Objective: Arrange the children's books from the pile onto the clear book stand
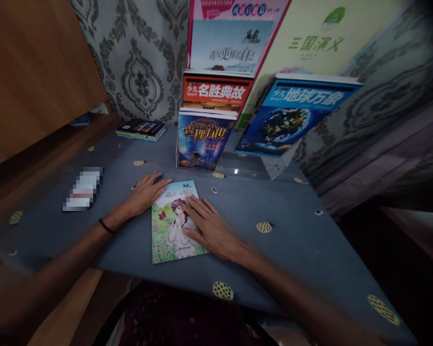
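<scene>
A thin illustrated book (169,226) with a girl on a green cover lies flat on the blue-grey tablecloth (296,240), close to the front edge. My right hand (211,228) rests flat on the book's right half, fingers spread. My left hand (144,192) lies flat on the cloth at the book's upper left corner, its fingertips touching the book's edge. Neither hand grips anything.
Behind the book, a clear stand (270,166) holds upright books: a dark blue one (202,139), a red-orange one (216,91), a blue Earth one (296,117), and taller ones behind. A small stack of books (141,129) lies at back left. A blurred card (82,188) lies left.
</scene>
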Tool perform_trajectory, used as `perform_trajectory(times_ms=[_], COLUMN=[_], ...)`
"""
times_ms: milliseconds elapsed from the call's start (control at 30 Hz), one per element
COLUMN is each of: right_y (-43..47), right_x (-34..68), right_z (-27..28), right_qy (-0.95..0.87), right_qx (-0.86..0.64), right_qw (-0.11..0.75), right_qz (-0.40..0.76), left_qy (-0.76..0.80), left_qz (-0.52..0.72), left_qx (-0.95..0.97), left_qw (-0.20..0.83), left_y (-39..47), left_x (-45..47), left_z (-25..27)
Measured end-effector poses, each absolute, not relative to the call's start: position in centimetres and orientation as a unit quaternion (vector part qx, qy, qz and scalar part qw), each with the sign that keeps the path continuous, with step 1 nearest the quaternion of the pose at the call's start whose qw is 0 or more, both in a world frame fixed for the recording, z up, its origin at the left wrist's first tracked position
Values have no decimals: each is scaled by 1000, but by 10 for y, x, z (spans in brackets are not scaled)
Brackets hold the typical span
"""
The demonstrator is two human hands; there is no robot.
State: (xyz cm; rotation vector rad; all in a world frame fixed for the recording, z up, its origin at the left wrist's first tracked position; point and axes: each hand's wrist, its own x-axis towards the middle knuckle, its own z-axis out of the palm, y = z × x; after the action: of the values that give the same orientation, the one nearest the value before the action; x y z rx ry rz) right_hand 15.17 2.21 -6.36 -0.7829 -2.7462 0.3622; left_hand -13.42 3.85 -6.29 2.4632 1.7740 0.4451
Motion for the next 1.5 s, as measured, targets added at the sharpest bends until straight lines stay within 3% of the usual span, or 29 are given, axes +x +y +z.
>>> perform_trajectory(times_ms=[267,500,800,1333,1500], right_y=[19,19,20,55,65], right_x=[152,151,99,108,105], right_z=[-73,-66,-49,-54,-52], right_qy=[-922,-928,-965,-913,-909], right_qx=[-326,-325,-203,-374,-386], right_qw=[174,152,134,116,112], right_qz=[116,98,101,114,111], left_qy=[451,585,561,638,647], left_qz=[147,140,125,172,244], left_qx=[880,799,817,750,721], left_qw=[10,3,42,-33,48], left_y=[-28,-7,-15,-45,-46], left_x=[-98,-124,-137,-103,-95], left_z=[-56,-60,-71,-69,-61])
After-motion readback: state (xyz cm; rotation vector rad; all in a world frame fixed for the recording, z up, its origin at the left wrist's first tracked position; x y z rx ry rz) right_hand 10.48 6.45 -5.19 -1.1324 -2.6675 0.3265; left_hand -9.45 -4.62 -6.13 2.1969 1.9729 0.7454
